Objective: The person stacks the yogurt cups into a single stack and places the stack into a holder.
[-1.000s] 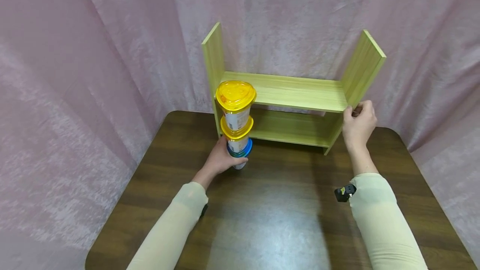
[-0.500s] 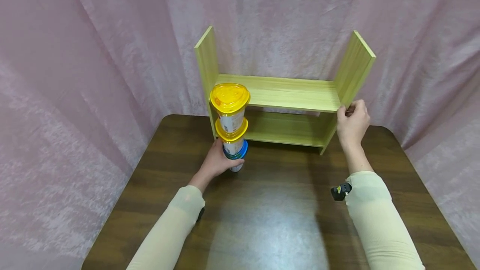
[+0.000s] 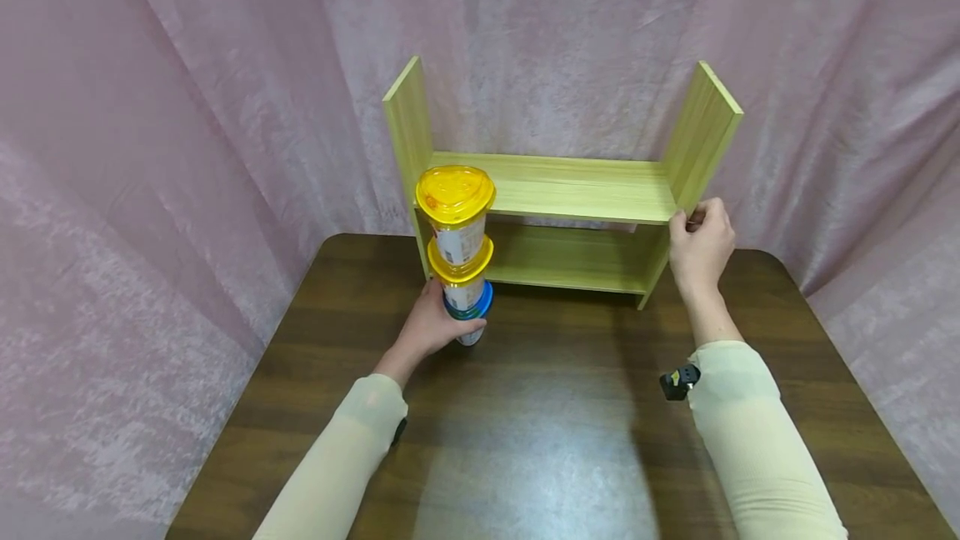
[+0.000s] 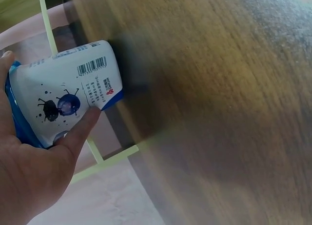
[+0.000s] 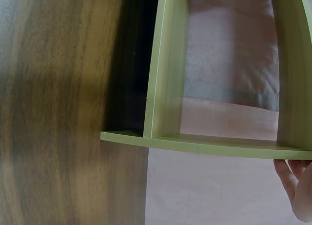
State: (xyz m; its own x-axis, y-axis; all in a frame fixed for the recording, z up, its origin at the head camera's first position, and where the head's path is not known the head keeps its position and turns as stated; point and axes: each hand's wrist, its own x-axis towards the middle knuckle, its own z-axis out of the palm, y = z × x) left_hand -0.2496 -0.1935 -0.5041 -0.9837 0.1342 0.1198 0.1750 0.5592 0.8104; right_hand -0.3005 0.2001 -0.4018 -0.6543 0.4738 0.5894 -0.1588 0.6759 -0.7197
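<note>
Three lidded plastic cups are stacked upright: a yellow-lidded cup (image 3: 454,207) on top, another yellow-lidded cup (image 3: 461,265) in the middle, and a blue-lidded cup (image 4: 68,91) at the bottom. Around the bottom cup, my left hand (image 3: 429,322) wraps its fingers and thumb; the left wrist view shows a barcode and cartoon figures on its white wall. The stack stands before the left end of a two-tier wooden shelf (image 3: 577,187). At the shelf's right side panel, my right hand (image 3: 702,248) holds the edge with bent fingers, at upper-board height.
A dark brown wooden table (image 3: 555,407) carries everything, its front part reflecting light. Pink velvet curtains (image 3: 225,90) hang behind and along both sides. The shelf's side panel (image 5: 204,147) rises from the table close to the curtain.
The whole scene has slid slightly left in the head view. Both hands keep the same hold, with the stack and shelf unmoved relative to each other.
</note>
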